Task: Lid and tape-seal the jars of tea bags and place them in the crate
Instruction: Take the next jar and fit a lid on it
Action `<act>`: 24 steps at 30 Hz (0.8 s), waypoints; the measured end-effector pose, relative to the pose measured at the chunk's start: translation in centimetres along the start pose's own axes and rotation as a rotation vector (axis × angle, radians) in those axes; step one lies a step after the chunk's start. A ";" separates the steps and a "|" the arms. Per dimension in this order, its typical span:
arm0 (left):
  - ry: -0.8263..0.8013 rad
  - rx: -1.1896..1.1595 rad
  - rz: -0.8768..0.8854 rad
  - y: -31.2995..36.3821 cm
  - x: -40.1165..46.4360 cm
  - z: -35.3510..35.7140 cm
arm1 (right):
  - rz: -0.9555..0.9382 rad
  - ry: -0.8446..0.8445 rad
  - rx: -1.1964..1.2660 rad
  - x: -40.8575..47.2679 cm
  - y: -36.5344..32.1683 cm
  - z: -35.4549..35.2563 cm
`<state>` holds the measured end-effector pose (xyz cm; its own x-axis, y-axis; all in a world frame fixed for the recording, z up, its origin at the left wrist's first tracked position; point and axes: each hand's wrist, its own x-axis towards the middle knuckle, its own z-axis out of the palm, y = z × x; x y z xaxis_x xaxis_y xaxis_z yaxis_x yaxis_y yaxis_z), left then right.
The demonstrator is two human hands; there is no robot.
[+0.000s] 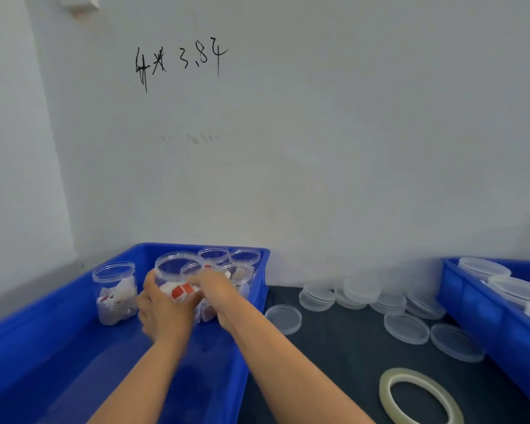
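Note:
A clear plastic jar [174, 272] with red and white tea bags inside is held over the left blue crate [58, 341]; it has no lid. My left hand [161, 310] wraps its left side and my right hand [216, 290] grips its right side. Several more open jars of tea bags [117, 293] stand at the crate's far end, one apart on the left. Clear lids [406, 328] lie loose and in stacks on the dark table. A roll of clear tape [419, 396] lies flat near the front right.
A second blue crate [478, 304] at the right edge holds more lids. A single lid [283, 318] lies just beside the left crate's right wall. A pale wall with handwriting rises directly behind the table.

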<state>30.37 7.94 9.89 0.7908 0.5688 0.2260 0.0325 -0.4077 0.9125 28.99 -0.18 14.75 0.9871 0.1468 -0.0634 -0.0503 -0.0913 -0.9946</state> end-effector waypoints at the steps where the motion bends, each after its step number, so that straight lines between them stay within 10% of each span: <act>1: 0.005 -0.025 0.034 1.0 -0.5 0.0 | -0.054 0.034 0.008 -0.9 -0.8 -0.3; 10: -0.061 -0.151 0.172 9.1 -10.1 0.5 | -0.424 0.398 -0.185 -9.5 -1.4 -7.7; 24: -0.372 -0.233 0.129 2.6 -22.9 7.6 | -0.280 0.554 -0.158 -16.8 11.0 -15.1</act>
<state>16.97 -11.56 4.53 0.9466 0.2112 0.2435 -0.1851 -0.2625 0.9470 14.19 -18.51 6.08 0.8940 -0.3404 0.2914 0.2022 -0.2738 -0.9403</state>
